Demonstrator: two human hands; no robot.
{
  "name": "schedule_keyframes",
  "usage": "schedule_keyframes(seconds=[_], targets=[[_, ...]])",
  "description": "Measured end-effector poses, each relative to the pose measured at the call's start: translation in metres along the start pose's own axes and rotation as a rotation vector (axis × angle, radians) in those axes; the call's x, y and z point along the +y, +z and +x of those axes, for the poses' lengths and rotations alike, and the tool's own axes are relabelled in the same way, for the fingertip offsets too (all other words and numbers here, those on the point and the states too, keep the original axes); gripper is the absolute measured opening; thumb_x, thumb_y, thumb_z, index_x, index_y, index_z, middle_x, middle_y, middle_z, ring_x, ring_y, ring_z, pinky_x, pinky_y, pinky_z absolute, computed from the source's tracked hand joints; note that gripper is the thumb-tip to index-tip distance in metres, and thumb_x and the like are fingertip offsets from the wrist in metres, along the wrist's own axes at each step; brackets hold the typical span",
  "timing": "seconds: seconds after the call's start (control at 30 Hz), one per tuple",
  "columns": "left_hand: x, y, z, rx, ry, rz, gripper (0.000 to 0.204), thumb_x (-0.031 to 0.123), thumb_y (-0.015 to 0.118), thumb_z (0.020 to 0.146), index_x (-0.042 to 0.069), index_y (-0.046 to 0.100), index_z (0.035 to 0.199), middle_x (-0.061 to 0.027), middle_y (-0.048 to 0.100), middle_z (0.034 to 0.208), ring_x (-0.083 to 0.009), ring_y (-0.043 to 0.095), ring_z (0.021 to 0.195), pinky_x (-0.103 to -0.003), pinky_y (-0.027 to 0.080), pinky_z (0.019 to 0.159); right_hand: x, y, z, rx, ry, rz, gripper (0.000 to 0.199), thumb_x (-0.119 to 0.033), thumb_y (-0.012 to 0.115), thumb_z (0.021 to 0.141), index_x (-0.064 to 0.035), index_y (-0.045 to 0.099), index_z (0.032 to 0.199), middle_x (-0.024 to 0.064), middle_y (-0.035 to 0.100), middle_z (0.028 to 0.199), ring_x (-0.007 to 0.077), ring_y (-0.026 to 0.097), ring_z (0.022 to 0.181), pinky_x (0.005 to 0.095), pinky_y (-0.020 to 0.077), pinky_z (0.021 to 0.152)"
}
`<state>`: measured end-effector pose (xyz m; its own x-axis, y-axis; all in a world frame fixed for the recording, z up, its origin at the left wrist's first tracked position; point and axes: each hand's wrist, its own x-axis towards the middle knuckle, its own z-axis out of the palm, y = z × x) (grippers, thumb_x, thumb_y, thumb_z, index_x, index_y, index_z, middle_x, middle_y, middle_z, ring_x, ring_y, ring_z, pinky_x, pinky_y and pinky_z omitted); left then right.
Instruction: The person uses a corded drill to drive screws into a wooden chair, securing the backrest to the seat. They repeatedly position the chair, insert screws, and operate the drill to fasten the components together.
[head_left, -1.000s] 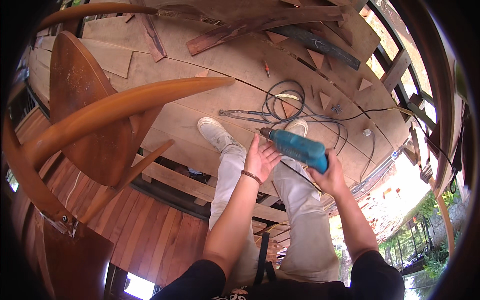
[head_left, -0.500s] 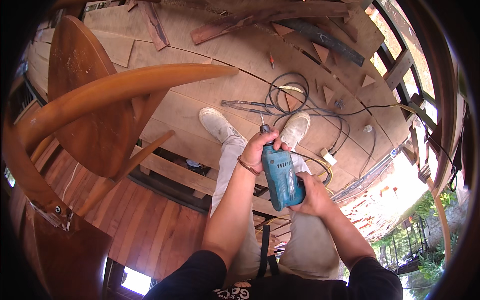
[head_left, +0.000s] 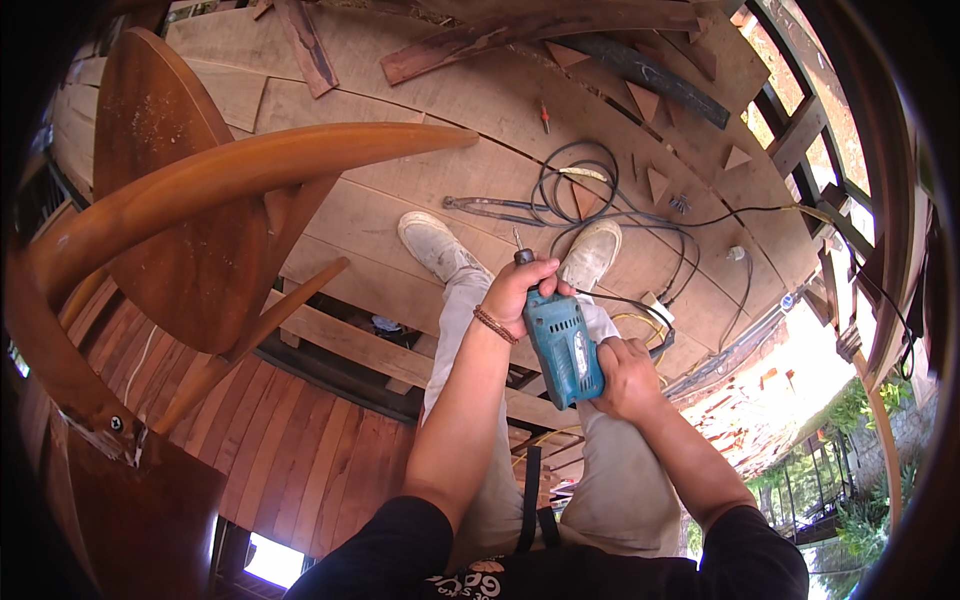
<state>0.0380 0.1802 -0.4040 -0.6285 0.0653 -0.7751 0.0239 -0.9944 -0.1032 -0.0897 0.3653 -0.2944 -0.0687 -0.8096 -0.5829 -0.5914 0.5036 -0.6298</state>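
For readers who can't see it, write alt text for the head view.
A person holds a teal drill, left grip near its chuck, right grip at its rear. A coiled cord lies on a plank floor; a wooden chair is at left.

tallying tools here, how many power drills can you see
1. The teal, boxy plastic power drill is above the beige-trousered legs, bare left hand around its front, bare right hand at its rear. Others may be hidden.

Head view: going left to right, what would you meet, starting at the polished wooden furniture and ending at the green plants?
Polished wooden furniture → left hand → teal drill → right hand → green plants.
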Motion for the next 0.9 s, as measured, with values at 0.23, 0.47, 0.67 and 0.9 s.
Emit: schedule_keyframes(seconds=[0.23, 0.47, 0.67, 0.9], targets=[[0.012, 0.004, 0.002, 0.031, 0.087, -0.066, 0.022, 0.03, 0.064, 0.097, 0.011, 0.054, 0.091, -0.0012, 0.055, 0.073, -0.0197, 0.063, 0.075, -0.044, 0.057, 0.079, -0.006, -0.01, 0.007, 0.024, -0.045, -0.022, 0.067, -0.027, 0.083, 0.054, 0.0018, 0.057, 0.109, 0.0184, 0.06, 0.105, 0.0364, 0.062, 0.087, 0.0429, 0.0486, 0.083], [0.025, -0.026, 0.062, 0.288, 0.178, 0.089, 0.034, 0.045, 0.049, 0.103, 0.014, 0.049, 0.087, 0.0002, 0.049, 0.069, -0.0154, 0.054, 0.065, -0.037, 0.053, 0.064, -0.012, -0.009, -0.004, -0.019, 0.136, 0.099, 0.07, -0.026, 0.081, 0.057, 0.0017, 0.056, 0.116, 0.0177, 0.059, 0.112, 0.0371, 0.063, 0.091, 0.0437, 0.0527, 0.082], [0.045, -0.031, 0.196, 0.704, 0.387, 1.515, 0.048, 0.043, 0.042, 0.102, 0.002, 0.064, 0.089, -0.0176, 0.067, 0.08, -0.0296, 0.068, 0.084, -0.044, 0.053, 0.077, -0.006, -0.012, -0.017, 0.037, 0.381, 0.147, 0.07, -0.025, 0.079, 0.058, 0.003, 0.055, 0.117, 0.0186, 0.058, 0.112, 0.0389, 0.063, 0.094, 0.0455, 0.0544, 0.081], [0.084, 0.021, 0.255, 0.788, 0.092, 2.029, 0.061, 0.052, 0.037, 0.098, 0.002, 0.071, 0.106, -0.0232, 0.07, 0.106, -0.0391, 0.066, 0.105, -0.048, 0.05, 0.091, 0.028, -0.013, -0.017, 0.138, 0.465, 0.18, 0.069, -0.025, 0.08, 0.058, 0.0036, 0.055, 0.115, 0.018, 0.059, 0.109, 0.0378, 0.064, 0.091, 0.045, 0.0557, 0.077]])
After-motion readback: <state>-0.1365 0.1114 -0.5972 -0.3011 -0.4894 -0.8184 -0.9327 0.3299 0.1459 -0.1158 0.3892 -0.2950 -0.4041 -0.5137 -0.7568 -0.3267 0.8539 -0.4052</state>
